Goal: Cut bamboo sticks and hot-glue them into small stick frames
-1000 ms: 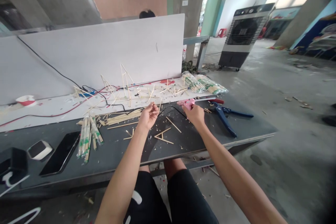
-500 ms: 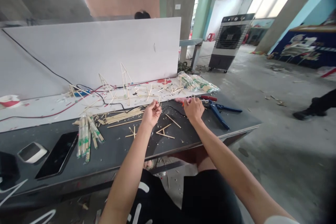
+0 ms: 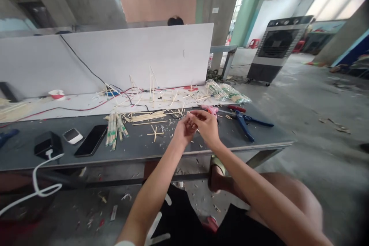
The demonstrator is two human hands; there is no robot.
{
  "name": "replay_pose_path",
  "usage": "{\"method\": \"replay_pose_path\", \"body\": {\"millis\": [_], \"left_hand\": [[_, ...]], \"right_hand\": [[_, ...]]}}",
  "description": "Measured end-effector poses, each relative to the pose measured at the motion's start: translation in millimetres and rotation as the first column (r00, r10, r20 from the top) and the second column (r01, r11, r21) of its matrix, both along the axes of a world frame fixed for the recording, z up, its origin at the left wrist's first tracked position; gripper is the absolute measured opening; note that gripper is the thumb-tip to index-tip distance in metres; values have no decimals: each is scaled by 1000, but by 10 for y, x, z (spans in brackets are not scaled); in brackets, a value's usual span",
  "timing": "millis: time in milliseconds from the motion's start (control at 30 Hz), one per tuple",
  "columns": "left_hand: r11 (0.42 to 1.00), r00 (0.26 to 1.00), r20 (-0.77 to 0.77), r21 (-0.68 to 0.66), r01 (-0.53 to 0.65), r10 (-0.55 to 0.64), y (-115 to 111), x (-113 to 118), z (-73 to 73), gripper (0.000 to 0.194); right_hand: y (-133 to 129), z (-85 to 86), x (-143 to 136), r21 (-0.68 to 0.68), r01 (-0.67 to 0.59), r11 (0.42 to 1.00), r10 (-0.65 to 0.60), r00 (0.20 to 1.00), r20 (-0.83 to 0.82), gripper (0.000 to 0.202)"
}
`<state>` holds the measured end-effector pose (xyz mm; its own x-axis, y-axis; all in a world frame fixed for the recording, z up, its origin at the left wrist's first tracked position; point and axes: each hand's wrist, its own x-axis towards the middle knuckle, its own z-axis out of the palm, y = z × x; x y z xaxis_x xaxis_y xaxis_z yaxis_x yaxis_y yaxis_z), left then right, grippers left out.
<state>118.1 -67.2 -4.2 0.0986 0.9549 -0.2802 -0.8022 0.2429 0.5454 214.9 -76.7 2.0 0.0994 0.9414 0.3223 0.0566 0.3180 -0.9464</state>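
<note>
My left hand (image 3: 184, 130) and my right hand (image 3: 206, 126) meet above the front of the dark table, fingertips pinched together. Whatever they hold between them is too small and covered to make out. Just behind my right hand lies a pink glue gun (image 3: 212, 110), partly hidden by the fingers. A small figure of crossed wooden sticks (image 3: 155, 133) lies to the left of my left hand. Behind it is a pile of loose sticks (image 3: 148, 116). Farther left are sticks in green-and-white wrappers (image 3: 113, 130).
Blue-handled cutters (image 3: 245, 125) lie at the right. A phone (image 3: 91, 141), a white device (image 3: 73, 135) and a black charger (image 3: 48, 145) with a white cable sit at the left. Stick frames (image 3: 152, 84) stand along the white board (image 3: 138, 57); bagged sticks (image 3: 230, 93) lie at the back.
My right hand has left the glue gun and come left to meet my left hand. Both hands now cover where the A-shaped stick figure lay. The view has shifted leftward.
</note>
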Motion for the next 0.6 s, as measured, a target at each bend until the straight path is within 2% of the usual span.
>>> {"method": "replay_pose_path", "body": {"millis": [133,333,500,600], "left_hand": [[999,999,33,50,-5,3,-238,25,83,20],[999,995,-96,47,-27,31,-435,-6,87,16],[998,981,-195,59,7,5,-507,-41,68,20],[994,970,-243,96,51,-26,-539,-46,81,20]], "right_hand": [[-123,50,49,40,-34,999,32,999,43,26],[-344,-63,48,155,-18,988,27,998,-54,20],[-448,-169,0,120,15,993,-7,998,-69,23],[-459,-221,-40,72,-2,997,14,987,-161,25]]}}
